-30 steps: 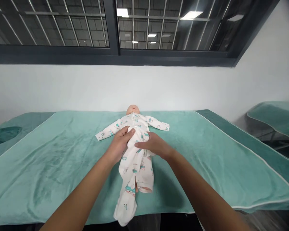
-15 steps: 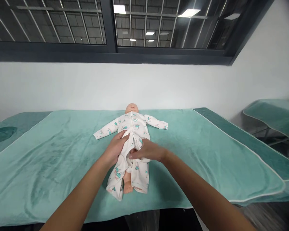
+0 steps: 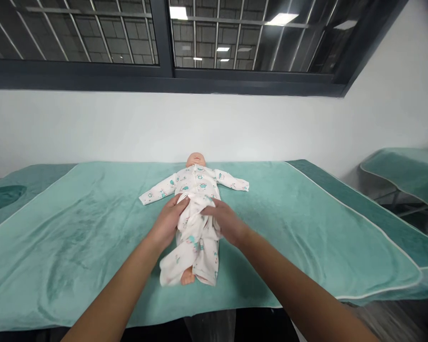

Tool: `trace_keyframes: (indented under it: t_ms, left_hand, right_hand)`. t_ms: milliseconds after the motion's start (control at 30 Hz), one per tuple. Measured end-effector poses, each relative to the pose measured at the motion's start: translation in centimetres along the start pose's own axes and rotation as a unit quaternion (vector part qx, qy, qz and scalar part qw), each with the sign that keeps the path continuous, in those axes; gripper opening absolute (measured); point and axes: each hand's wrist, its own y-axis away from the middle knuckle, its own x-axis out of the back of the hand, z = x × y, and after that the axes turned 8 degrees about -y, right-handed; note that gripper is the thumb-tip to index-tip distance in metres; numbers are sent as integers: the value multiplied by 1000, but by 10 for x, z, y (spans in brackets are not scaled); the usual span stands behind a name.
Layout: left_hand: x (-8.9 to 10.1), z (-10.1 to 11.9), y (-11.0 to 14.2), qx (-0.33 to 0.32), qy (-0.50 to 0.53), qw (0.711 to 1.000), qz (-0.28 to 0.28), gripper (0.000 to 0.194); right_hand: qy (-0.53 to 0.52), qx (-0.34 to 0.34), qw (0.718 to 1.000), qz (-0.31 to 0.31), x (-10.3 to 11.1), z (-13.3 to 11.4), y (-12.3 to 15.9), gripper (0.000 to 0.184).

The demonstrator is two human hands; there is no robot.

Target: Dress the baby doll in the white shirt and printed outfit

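Note:
A baby doll (image 3: 195,159) lies on its back on a teal towel (image 3: 74,228), head toward the wall. It wears a white romper (image 3: 196,183) with small teal prints, sleeves spread to both sides. My left hand (image 3: 167,221) grips the romper's bunched fabric at the doll's waist from the left. My right hand (image 3: 226,219) presses on the same bunched fabric from the right, fingers curled on the cloth. One romper leg (image 3: 174,266) hangs loose and empty toward me, and a bare doll foot (image 3: 187,277) shows beside it.
The towel covers a long massage table (image 3: 342,199) set against a white wall under dark windows. A face hole (image 3: 3,198) sits at the table's left end. A second teal-covered table (image 3: 406,171) stands at the right.
The romper's legs were pulled up from over the table's front edge toward the doll's waist. Both hands shifted slightly on the bunched fabric, and a bare foot came into view.

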Motion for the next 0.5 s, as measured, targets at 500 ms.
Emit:
trace_keyframes:
  t_ms: [500]
  left_hand:
    - [10, -18, 43, 48, 28, 997, -59, 46]
  right_hand:
    - [192, 10, 974, -118, 10, -1, 3, 30]
